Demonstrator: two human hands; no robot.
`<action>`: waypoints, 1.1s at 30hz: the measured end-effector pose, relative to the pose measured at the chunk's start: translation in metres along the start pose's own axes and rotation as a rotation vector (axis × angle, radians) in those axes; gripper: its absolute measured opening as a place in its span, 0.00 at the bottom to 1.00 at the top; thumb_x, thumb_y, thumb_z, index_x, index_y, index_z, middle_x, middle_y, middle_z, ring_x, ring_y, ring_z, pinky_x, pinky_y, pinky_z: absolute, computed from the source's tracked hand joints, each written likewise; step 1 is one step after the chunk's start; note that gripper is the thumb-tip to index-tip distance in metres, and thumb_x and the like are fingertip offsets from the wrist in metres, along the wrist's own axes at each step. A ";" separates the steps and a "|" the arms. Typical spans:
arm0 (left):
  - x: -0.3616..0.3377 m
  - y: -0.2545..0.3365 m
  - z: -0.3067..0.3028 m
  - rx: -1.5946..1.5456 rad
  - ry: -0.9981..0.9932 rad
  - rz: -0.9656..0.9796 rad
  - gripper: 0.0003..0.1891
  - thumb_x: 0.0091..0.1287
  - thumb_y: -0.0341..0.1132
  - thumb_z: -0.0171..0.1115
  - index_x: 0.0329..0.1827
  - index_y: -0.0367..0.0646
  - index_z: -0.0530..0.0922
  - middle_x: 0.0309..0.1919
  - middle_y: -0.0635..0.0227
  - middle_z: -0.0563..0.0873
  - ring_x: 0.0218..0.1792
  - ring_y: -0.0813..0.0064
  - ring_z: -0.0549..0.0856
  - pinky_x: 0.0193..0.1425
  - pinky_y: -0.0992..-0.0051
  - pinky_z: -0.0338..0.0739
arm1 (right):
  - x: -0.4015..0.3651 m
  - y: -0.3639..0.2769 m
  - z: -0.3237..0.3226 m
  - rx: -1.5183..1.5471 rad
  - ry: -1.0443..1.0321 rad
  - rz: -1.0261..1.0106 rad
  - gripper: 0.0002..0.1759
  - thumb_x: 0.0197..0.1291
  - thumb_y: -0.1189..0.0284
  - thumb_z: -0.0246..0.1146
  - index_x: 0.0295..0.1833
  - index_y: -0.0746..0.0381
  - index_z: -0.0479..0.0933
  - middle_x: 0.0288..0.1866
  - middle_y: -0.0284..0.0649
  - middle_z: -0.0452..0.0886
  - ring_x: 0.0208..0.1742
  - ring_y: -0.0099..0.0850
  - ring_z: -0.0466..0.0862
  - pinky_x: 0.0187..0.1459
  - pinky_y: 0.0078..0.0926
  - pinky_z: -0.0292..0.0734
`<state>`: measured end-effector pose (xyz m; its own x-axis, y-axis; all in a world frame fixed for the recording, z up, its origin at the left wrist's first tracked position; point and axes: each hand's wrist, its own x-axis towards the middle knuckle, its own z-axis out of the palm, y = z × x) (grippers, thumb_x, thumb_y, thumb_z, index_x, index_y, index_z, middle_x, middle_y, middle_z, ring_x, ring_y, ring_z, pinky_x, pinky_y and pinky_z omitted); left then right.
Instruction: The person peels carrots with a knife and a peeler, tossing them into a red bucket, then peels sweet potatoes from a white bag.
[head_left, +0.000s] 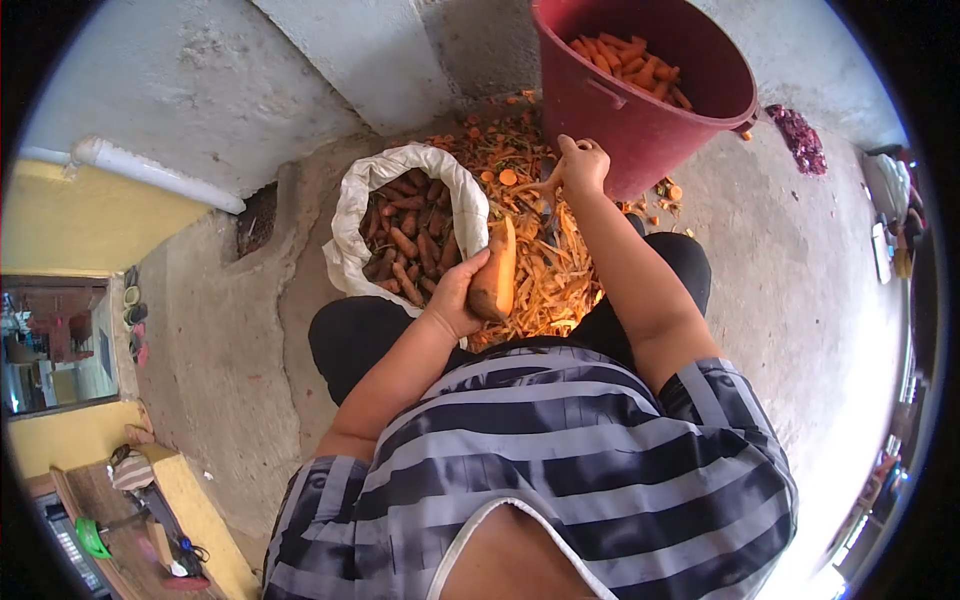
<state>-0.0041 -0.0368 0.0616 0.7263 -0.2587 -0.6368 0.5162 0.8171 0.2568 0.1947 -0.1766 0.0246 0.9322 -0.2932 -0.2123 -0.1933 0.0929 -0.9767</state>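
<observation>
A large carrot (497, 275), partly peeled with bright orange on its upper part and brown skin at its lower end, is held in my left hand (457, 298). My right hand (583, 168) is farther forward, beside the red bucket, its fingers curled; what it grips is too small to make out. Orange peelings (545, 270) lie heaped on the floor beneath and between my hands. Left of them stands a white sack (352, 205) with a rolled rim, full of unpeeled brown-orange roots (405, 240).
The red bucket (640, 150) holds peeled carrots (630, 62). Purple scraps (797, 138) lie on the floor to its right. A wall (190, 80) with a white pipe (150, 172) rises at the upper left. My knees flank the peelings.
</observation>
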 end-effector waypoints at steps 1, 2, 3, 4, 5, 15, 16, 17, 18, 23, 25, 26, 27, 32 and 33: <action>0.001 0.003 -0.001 0.010 0.015 0.029 0.15 0.66 0.40 0.46 0.48 0.41 0.71 0.38 0.64 0.79 0.38 0.69 0.80 0.43 0.68 0.77 | -0.014 -0.009 0.001 0.140 -0.062 0.029 0.11 0.47 0.71 0.64 0.24 0.64 0.69 0.21 0.40 0.73 0.18 0.26 0.70 0.20 0.25 0.65; 0.002 0.005 -0.001 0.021 0.030 0.057 0.15 0.67 0.40 0.46 0.49 0.41 0.71 0.39 0.64 0.79 0.38 0.69 0.80 0.43 0.68 0.77 | -0.035 -0.022 0.002 0.145 -0.134 0.106 0.11 0.48 0.71 0.63 0.24 0.63 0.69 0.21 0.39 0.72 0.18 0.26 0.70 0.20 0.25 0.65; 0.006 0.006 -0.006 0.029 -0.006 0.062 0.14 0.67 0.41 0.45 0.48 0.42 0.71 0.39 0.65 0.79 0.39 0.70 0.80 0.43 0.68 0.76 | -0.059 -0.035 0.003 0.149 -0.204 0.183 0.11 0.49 0.71 0.63 0.24 0.62 0.68 0.20 0.38 0.71 0.17 0.26 0.69 0.19 0.26 0.64; 0.012 0.006 -0.014 0.039 -0.042 0.067 0.14 0.67 0.42 0.45 0.47 0.43 0.71 0.39 0.65 0.79 0.39 0.71 0.80 0.43 0.68 0.76 | -0.083 -0.050 -0.001 0.094 -0.285 0.257 0.10 0.49 0.72 0.63 0.25 0.63 0.69 0.20 0.38 0.71 0.18 0.26 0.70 0.19 0.25 0.65; 0.016 0.006 -0.019 0.049 -0.077 0.068 0.14 0.67 0.43 0.45 0.46 0.44 0.71 0.39 0.66 0.79 0.40 0.72 0.79 0.44 0.68 0.75 | -0.102 -0.057 -0.005 0.038 -0.363 0.332 0.10 0.49 0.72 0.63 0.25 0.64 0.69 0.21 0.38 0.72 0.18 0.26 0.71 0.19 0.25 0.66; 0.002 -0.013 -0.006 0.024 0.041 -0.010 0.16 0.66 0.42 0.47 0.48 0.40 0.71 0.39 0.65 0.79 0.38 0.71 0.80 0.44 0.72 0.76 | -0.014 0.001 -0.003 -0.096 -0.026 0.053 0.09 0.45 0.74 0.64 0.25 0.64 0.69 0.17 0.34 0.69 0.17 0.23 0.67 0.19 0.27 0.63; 0.000 -0.007 -0.001 0.018 0.017 -0.002 0.16 0.67 0.42 0.46 0.48 0.40 0.71 0.39 0.65 0.79 0.38 0.72 0.80 0.44 0.72 0.76 | -0.011 -0.001 -0.004 0.001 -0.023 0.072 0.09 0.46 0.74 0.64 0.25 0.65 0.69 0.17 0.34 0.68 0.16 0.23 0.67 0.18 0.27 0.62; -0.003 -0.004 0.001 0.007 -0.003 0.006 0.16 0.67 0.42 0.46 0.48 0.40 0.71 0.39 0.65 0.79 0.38 0.72 0.80 0.43 0.72 0.76 | -0.012 -0.001 -0.005 0.094 -0.024 0.094 0.09 0.46 0.74 0.63 0.26 0.65 0.69 0.17 0.34 0.68 0.16 0.24 0.66 0.17 0.27 0.61; 0.001 0.000 -0.002 0.002 0.005 0.037 0.16 0.68 0.44 0.45 0.49 0.43 0.71 0.38 0.66 0.79 0.38 0.71 0.80 0.43 0.71 0.76 | -0.013 -0.002 -0.005 0.182 -0.026 0.115 0.09 0.47 0.74 0.63 0.26 0.65 0.69 0.16 0.34 0.67 0.15 0.24 0.66 0.16 0.26 0.61; 0.009 0.002 -0.010 0.021 0.050 0.080 0.18 0.68 0.46 0.41 0.53 0.44 0.68 0.43 0.66 0.78 0.43 0.68 0.78 0.49 0.64 0.73 | -0.104 -0.037 0.000 0.183 -0.386 0.346 0.08 0.47 0.76 0.62 0.29 0.63 0.69 0.19 0.32 0.66 0.17 0.21 0.65 0.19 0.23 0.61; 0.011 -0.001 -0.003 0.013 0.117 0.047 0.18 0.68 0.46 0.41 0.52 0.44 0.68 0.43 0.65 0.78 0.41 0.68 0.79 0.47 0.63 0.74 | -0.111 -0.018 0.002 0.150 -0.491 0.221 0.06 0.45 0.77 0.61 0.27 0.64 0.69 0.20 0.34 0.69 0.19 0.22 0.66 0.21 0.23 0.63; 0.010 -0.002 -0.003 0.020 0.114 0.016 0.15 0.68 0.44 0.44 0.50 0.45 0.70 0.39 0.67 0.79 0.40 0.69 0.79 0.45 0.67 0.76 | -0.107 -0.012 0.004 0.083 -0.418 0.209 0.06 0.45 0.77 0.61 0.26 0.65 0.69 0.20 0.34 0.70 0.20 0.22 0.67 0.22 0.24 0.63; 0.009 -0.004 -0.005 0.031 0.114 0.009 0.15 0.68 0.43 0.45 0.50 0.45 0.70 0.39 0.67 0.79 0.39 0.69 0.79 0.45 0.67 0.76 | -0.096 -0.009 0.007 0.015 -0.346 0.198 0.06 0.44 0.77 0.61 0.25 0.65 0.69 0.21 0.35 0.70 0.20 0.23 0.67 0.22 0.24 0.64; 0.002 -0.013 -0.006 0.067 0.043 0.038 0.16 0.65 0.42 0.51 0.50 0.42 0.69 0.41 0.65 0.78 0.39 0.70 0.79 0.45 0.69 0.75 | 0.009 0.041 0.003 -0.183 -0.038 -0.031 0.10 0.42 0.75 0.63 0.21 0.65 0.69 0.20 0.38 0.72 0.21 0.26 0.70 0.26 0.29 0.68; 0.002 -0.010 -0.006 0.061 0.009 0.035 0.16 0.65 0.42 0.52 0.50 0.41 0.69 0.42 0.65 0.78 0.40 0.71 0.79 0.45 0.69 0.75 | 0.004 0.034 0.002 -0.055 -0.046 0.016 0.10 0.44 0.74 0.63 0.22 0.64 0.68 0.19 0.36 0.71 0.19 0.25 0.69 0.23 0.27 0.66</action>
<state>-0.0104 -0.0422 0.0534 0.7404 -0.2260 -0.6330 0.5175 0.7927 0.3223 0.1925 -0.1724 -0.0092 0.9415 -0.2480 -0.2280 -0.2240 0.0448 -0.9736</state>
